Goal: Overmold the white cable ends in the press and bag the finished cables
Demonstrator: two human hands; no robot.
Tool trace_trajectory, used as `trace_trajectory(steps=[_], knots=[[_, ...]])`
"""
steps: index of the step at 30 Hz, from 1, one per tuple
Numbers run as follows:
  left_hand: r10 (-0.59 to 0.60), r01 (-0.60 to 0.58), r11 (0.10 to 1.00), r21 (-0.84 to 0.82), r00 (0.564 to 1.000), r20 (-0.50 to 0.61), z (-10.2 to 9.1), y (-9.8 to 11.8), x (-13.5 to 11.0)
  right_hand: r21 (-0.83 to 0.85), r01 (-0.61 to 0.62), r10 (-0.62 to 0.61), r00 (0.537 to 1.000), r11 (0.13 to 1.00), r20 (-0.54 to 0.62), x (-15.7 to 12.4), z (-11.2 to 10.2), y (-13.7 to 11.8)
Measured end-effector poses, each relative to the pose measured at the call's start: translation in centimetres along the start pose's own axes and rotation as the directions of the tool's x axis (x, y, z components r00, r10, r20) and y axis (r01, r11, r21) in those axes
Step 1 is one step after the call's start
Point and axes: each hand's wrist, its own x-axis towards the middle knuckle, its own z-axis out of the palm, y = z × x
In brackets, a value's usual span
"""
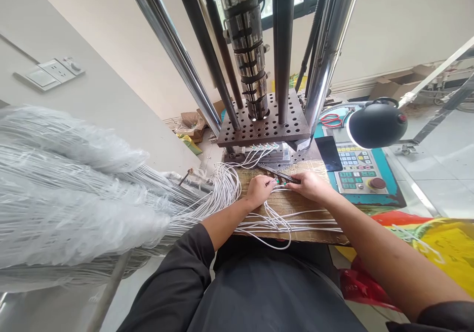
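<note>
My left hand (260,191) is closed, its fingers pinched at a white cable (280,188) near a small green end piece. A dark narrow metal bar (276,172) lies slantwise in front of the hands. My right hand (307,185) closes on the near end of this bar, thumb and fingers beside the green pieces. The fingertips partly hide the cable ends. Loose white cables (276,218) loop over the brown covered work surface (309,201) below the hands. Several cables with green ends (264,147) lie in the metal mould under the press plate.
Above the mould hangs a perforated press plate (262,127) between chrome columns (329,70). Plastic-wrapped cable bundles (74,194) fill the left. At right are a control panel (359,169), phone-like dark slab (329,153), red-handled scissors (331,120), black lamp (379,123) and yellow bag (444,243).
</note>
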Motion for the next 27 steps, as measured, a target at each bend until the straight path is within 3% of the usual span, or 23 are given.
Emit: trace_trajectory(steps=[13,19,27], knots=[[0.027,-0.026,0.999,0.02,0.998,-0.048,0.12,0.22,-0.29,0.085,0.033,-0.041,0.995,0.996,0.094,0.5,-0.72,-0.08],[0.037,-0.036,0.999,0.021,0.998,-0.06,0.03,0.29,-0.17,0.091,-0.022,0.012,0.995,0.996,0.101,0.69,-0.66,0.04],[0.014,-0.005,0.995,0.099,0.995,-0.095,0.06,0.61,-0.22,0.069,-0.005,-0.002,0.995,0.998,0.101,0.92,-0.51,0.05]])
